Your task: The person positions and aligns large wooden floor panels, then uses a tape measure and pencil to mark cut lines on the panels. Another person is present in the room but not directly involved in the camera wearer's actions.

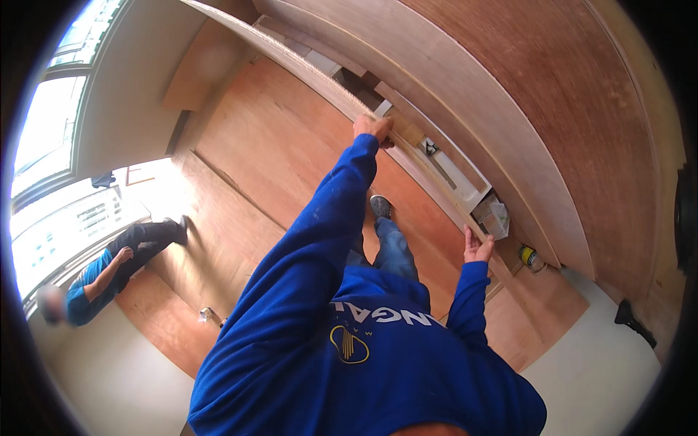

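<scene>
Blue sleeves (pixel 313 291) of the person's own sweatshirt fill the lower part of the head view, both arms reaching up to a long thin plywood panel (pixel 320 80) standing on edge and running diagonally from upper left to lower right, beside larger plywood sheets (pixel 523 116) leaning on the right. Left hand (pixel 374 128) is clenched over the panel's top edge, fingers wrapped around it, while right hand (pixel 478 248) sits lower on the same edge with fingers extended against it, its grasp not clearly closed. Another person in a blue top (pixel 87 291) sits on the plywood floor (pixel 269 160) at left by the window (pixel 43 145), and a yellow can (pixel 529 256) stands near the sheets' base.
</scene>
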`<state>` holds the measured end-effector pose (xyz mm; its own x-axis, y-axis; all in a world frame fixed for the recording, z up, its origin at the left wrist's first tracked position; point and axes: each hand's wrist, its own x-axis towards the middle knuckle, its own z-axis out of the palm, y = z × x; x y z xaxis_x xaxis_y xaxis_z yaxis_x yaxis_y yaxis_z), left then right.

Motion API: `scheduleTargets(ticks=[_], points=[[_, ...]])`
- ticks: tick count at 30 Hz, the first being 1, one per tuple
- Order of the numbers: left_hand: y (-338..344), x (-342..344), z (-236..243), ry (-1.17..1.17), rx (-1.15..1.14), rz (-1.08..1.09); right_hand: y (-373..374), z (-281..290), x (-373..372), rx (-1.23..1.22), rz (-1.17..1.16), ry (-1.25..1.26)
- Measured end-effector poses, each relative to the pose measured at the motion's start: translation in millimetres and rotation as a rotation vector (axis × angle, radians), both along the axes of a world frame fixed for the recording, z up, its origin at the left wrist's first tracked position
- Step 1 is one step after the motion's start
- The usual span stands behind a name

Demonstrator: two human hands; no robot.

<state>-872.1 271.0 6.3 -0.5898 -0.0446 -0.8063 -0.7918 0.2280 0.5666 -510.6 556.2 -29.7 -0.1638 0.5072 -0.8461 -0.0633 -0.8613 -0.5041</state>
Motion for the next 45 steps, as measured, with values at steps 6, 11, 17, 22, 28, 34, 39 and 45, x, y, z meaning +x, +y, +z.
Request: scheduleTargets(ticks=[6,11,17,22,28,34,39,45], points=[[17.7,-4.3,4.7,0.034,-0.019,-0.028,26.6,-12.7,-14.2,-0.007,0.077,0.013],[-2.5,4.6,19.9,0.018,0.121,-0.115,21.7,0.7,-9.9,-0.055,0.189,0.023],[-103.9,59.8,-28.5,-0.026,0.241,-0.294,26.8,8.4,-11.8,-0.067,0.168,-0.029],[-249.5,168.2,-126.6,-0.179,0.054,-0.462,36.3,-11.7,-3.5,-0.096,0.176,0.017],[-378.7,369.1,-108.9,-0.539,-0.083,0.032,33.8,-38.2,5.9,-0.151,0.194,0.098],[-363.7,533.1,-56.5,-0.478,-0.079,0.473,17.8,-26.3,10.4,-0.074,0.265,0.086],[-279.1,633.7,-54.5,-0.46,0.024,0.605,-6.7,-6.4,25.6,0.13,0.866,-0.069],[-170.6,758.1,-65.6,-0.473,0.128,0.805,-17.0,-30.5,41.4,0.325,1.935,-0.422]])
